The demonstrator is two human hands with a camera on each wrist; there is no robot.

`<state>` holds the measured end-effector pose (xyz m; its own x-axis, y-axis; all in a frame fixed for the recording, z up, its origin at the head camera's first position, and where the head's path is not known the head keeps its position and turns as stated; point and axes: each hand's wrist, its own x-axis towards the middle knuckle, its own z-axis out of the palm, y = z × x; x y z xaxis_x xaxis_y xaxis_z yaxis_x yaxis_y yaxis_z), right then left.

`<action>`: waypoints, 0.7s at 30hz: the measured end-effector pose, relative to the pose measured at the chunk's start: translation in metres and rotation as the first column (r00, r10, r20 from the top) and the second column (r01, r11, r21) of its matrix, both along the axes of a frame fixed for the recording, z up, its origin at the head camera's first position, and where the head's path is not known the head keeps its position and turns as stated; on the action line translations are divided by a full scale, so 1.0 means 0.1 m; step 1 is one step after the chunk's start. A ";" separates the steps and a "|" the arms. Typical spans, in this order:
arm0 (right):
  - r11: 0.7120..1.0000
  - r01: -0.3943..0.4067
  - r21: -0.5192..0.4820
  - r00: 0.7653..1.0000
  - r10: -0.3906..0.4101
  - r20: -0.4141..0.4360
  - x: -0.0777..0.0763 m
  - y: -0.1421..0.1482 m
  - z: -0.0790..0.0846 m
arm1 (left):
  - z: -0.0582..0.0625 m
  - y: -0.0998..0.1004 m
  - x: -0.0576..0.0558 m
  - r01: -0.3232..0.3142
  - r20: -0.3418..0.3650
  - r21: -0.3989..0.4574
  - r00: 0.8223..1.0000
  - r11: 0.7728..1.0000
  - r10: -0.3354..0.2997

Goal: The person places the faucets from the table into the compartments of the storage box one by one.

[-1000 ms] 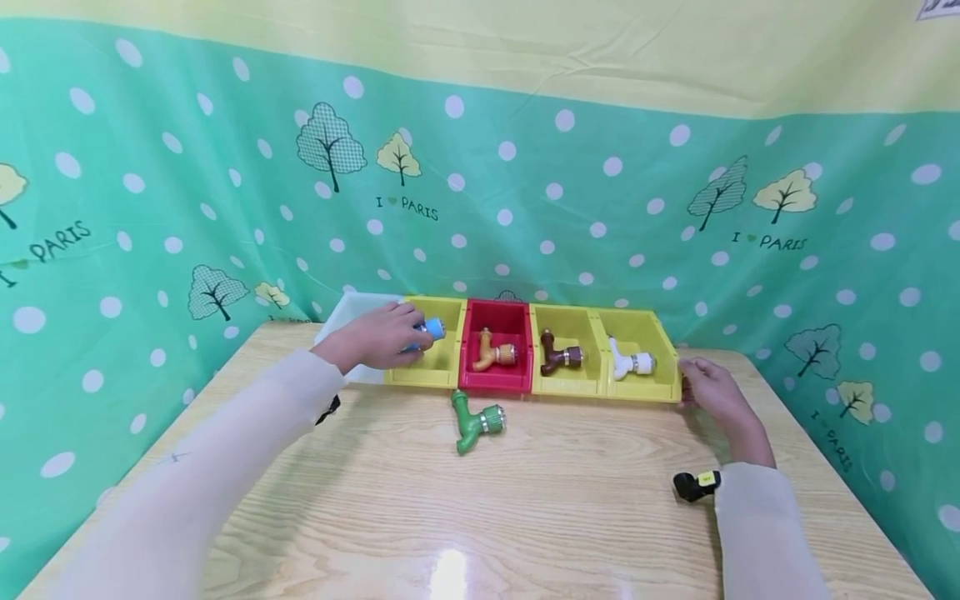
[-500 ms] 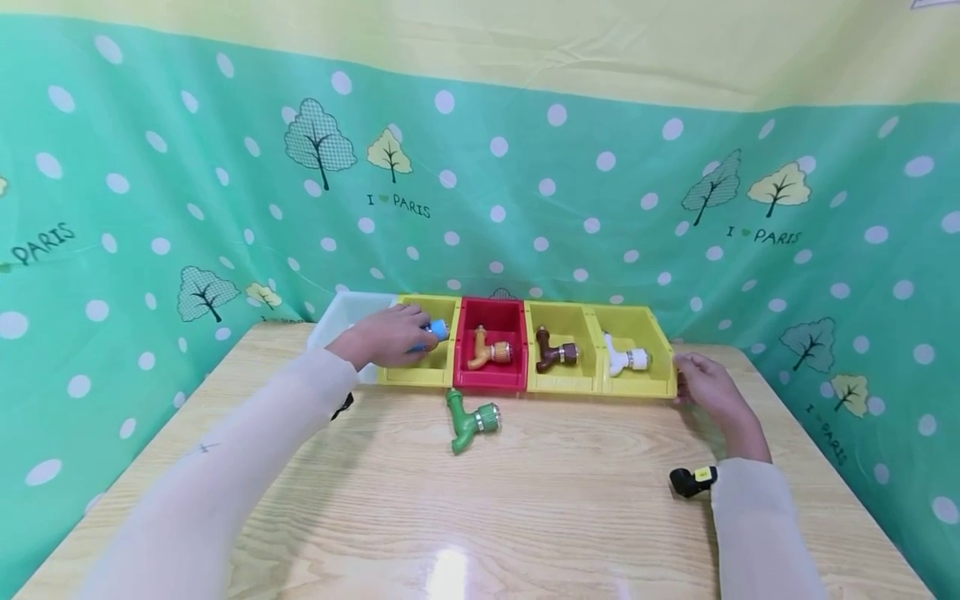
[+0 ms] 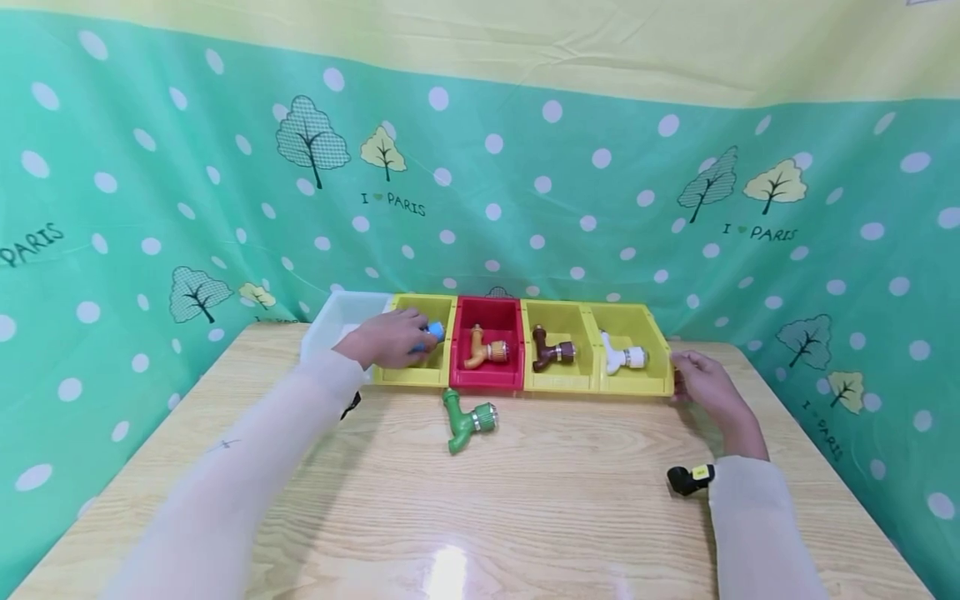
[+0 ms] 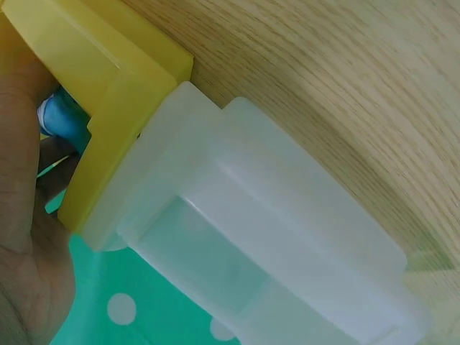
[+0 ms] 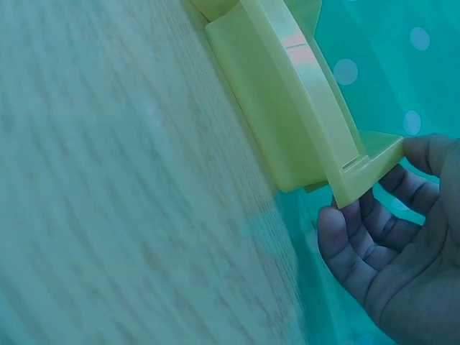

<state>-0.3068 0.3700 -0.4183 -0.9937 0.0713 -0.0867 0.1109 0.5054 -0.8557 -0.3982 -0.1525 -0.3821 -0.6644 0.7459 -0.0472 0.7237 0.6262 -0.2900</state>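
Note:
My left hand (image 3: pixel 392 338) reaches into the left yellow bin (image 3: pixel 417 378) and grips a blue tap (image 3: pixel 436 331). Most of that tap is hidden by the fingers; in the left wrist view its blue end (image 4: pixel 65 122) shows beside the bin wall. At the other end of the row, my right hand (image 3: pixel 708 385) pinches the outer edge of the rightmost yellow bin (image 3: pixel 637 387), thumb on one side and fingertips on the other. On the table in front of the row lies a green tap (image 3: pixel 467 420).
Between the hands, an orange tap (image 3: pixel 483 350) lies in the red bin (image 3: pixel 487 381), a brown tap (image 3: pixel 551 352) in a yellow bin, and a white tap (image 3: pixel 621 356) in the rightmost one. A translucent white bin (image 3: pixel 330 321) ends the row at left. A dotted curtain (image 3: pixel 525 208) hangs behind.
The head view has shifted slightly. My left hand and the blue tap have edged a little rightward within the yellow bin. The right hand stays at the bin's edge.

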 end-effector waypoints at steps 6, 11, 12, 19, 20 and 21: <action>1.000 0.010 0.000 1.000 -0.010 0.003 0.00 0.00 0.00 | 0.01 0.03 -0.01 -0.040 0.035 -0.006 0.999 0.999 0.040; 1.000 0.011 -0.010 1.000 -0.011 0.010 0.00 -0.01 0.02 | 0.01 0.06 -0.02 -0.076 0.050 -0.025 0.996 0.997 0.077; 1.000 0.010 -0.011 1.000 -0.009 0.008 0.00 -0.01 0.02 | 0.00 0.06 -0.03 -0.081 0.051 -0.026 0.995 0.996 0.082; 0.999 0.044 -0.031 0.999 -0.044 0.010 -0.02 0.00 -0.02 | -0.02 0.09 -0.06 -0.113 0.070 -0.040 0.991 0.993 0.115; 0.998 0.058 -0.036 0.998 -0.058 0.015 -0.02 0.00 -0.02 | -0.02 0.09 -0.06 -0.118 0.072 -0.040 0.990 0.992 0.120; 0.998 0.055 -0.034 0.998 -0.054 0.013 -0.03 0.00 -0.03 | -0.03 0.09 -0.06 -0.120 0.072 -0.039 0.990 0.992 0.123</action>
<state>-0.3096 0.3703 -0.4213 -0.9873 0.1222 -0.1018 0.1478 0.4686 -0.8710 -0.4039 -0.1430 -0.3847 -0.7438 0.6569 -0.1234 0.6629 0.7016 -0.2614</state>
